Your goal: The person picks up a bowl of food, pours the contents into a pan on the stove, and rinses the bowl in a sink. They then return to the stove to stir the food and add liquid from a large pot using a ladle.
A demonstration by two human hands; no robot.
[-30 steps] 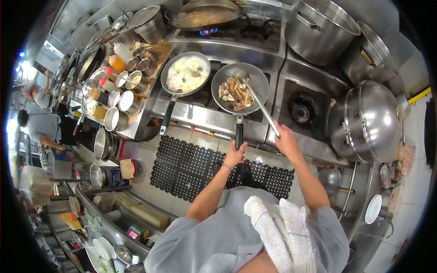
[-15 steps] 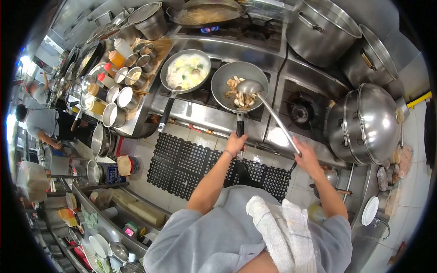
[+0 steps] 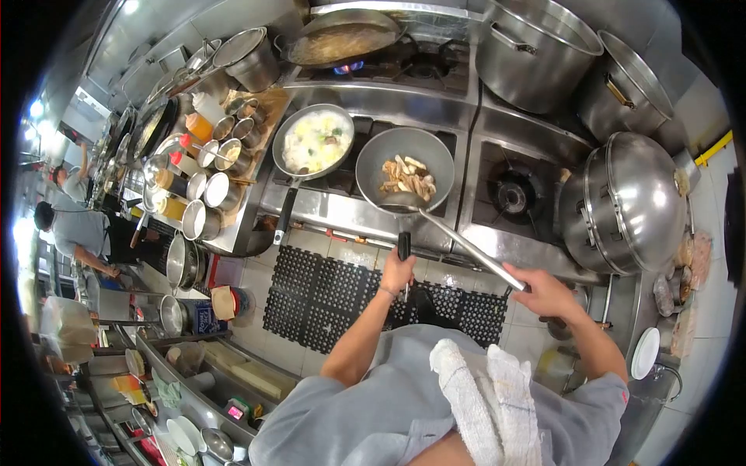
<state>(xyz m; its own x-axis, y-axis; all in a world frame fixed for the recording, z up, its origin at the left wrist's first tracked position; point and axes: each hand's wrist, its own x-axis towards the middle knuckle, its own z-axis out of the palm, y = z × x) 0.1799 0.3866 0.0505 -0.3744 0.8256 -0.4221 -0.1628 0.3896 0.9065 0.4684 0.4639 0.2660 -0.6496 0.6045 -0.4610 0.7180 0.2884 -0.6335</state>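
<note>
My left hand [image 3: 398, 271] grips the black handle of a steel frying pan [image 3: 405, 150] that holds sliced mushrooms and pale strips [image 3: 406, 177] on the stove. My right hand [image 3: 546, 292] holds the end of a long steel ladle [image 3: 453, 235]; its bowl rests at the pan's near rim. A second pan [image 3: 314, 142] with a white creamy mix sits just left of it. A white towel [image 3: 486, 400] lies over my shoulder.
A wok [image 3: 342, 35] stands over a lit burner at the back. Large stock pots [image 3: 536, 48] and a lidded steel vessel [image 3: 631, 202] stand right. Sauce tins and bottles [image 3: 203, 159] crowd the left counter. Black floor mats [image 3: 334, 287] lie below. Other people [image 3: 78, 229] work far left.
My right hand has drawn back and down toward me, pulling the ladle from inside the pan to its near rim. The left hand stays on the pan handle.
</note>
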